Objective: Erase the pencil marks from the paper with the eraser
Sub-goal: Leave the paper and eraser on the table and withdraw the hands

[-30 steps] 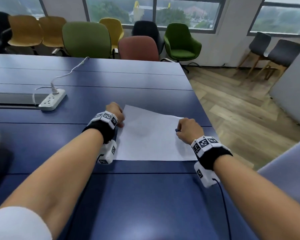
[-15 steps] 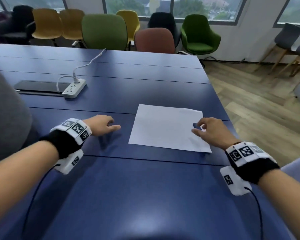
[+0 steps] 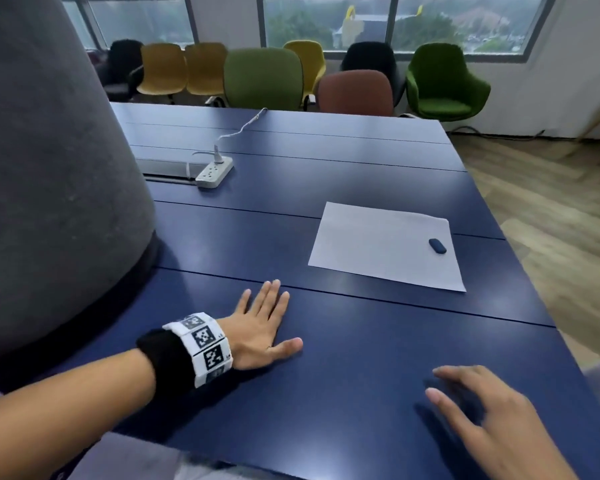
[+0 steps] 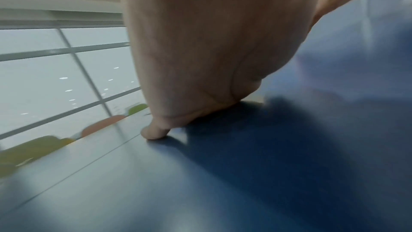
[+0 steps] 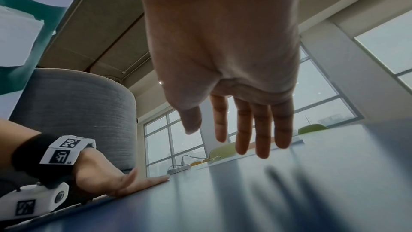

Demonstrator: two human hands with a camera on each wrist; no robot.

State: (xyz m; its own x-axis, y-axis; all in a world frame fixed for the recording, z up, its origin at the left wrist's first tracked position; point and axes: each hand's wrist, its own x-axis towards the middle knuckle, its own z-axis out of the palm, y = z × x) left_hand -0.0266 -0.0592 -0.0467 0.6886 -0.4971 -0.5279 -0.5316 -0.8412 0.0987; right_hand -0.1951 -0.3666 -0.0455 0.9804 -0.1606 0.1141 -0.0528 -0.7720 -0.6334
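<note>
A white sheet of paper (image 3: pixel 381 244) lies flat on the dark blue table (image 3: pixel 343 375), right of centre. A small dark blue eraser (image 3: pixel 437 245) rests on the sheet near its right edge, with no hand on it. No pencil marks show on the paper from here. My left hand (image 3: pixel 264 323) lies flat on the table with straight fingers, well short of the paper. My right hand (image 3: pixel 471 403) hovers just above the table near the front right, fingers spread and holding nothing. The right wrist view shows the right hand's fingers (image 5: pixel 252 130) straight over the tabletop.
A white power strip (image 3: pixel 215 172) with its cable sits at the back left, beside a grey bar. A large grey padded chair back (image 3: pixel 49 168) fills the left. Coloured chairs (image 3: pixel 264 77) line the far side. The table's right edge drops to a wooden floor (image 3: pixel 551 209).
The right hand has let go of the eraser, leaving it on the paper, and drawn back toward me. The left hand has left the paper, pulled back and flattened on the table.
</note>
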